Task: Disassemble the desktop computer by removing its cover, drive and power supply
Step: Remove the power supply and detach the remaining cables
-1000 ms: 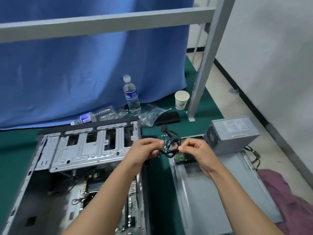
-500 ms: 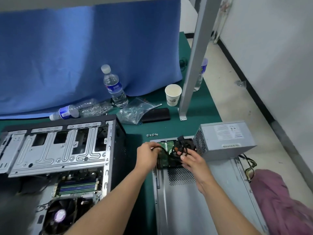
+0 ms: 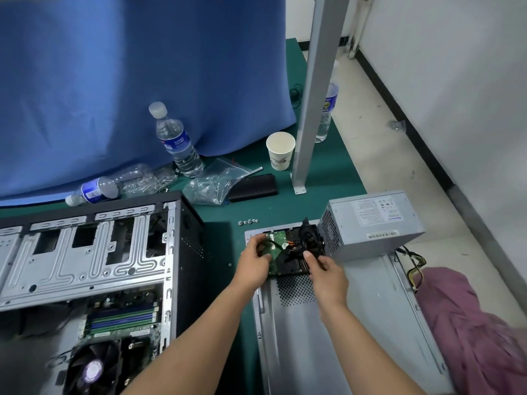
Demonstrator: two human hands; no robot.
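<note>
The open computer case lies on its side at the left, with motherboard and fan visible. Its grey cover panel lies flat on the green mat at the right. The grey power supply stands on the panel's far end. A hard drive, green board up, lies on the panel beside it. A coiled black cable rests on the drive. My left hand grips the cable's left end over the drive. My right hand pinches the coil's right side.
Several small screws lie on the mat beyond the panel. A paper cup, water bottles, a plastic bag and a black flat item sit near a grey post. A purple cloth lies at right.
Both hands carried the coiled cable from mid-air down and right onto the hard drive on the cover panel. The view shifted right and down.
</note>
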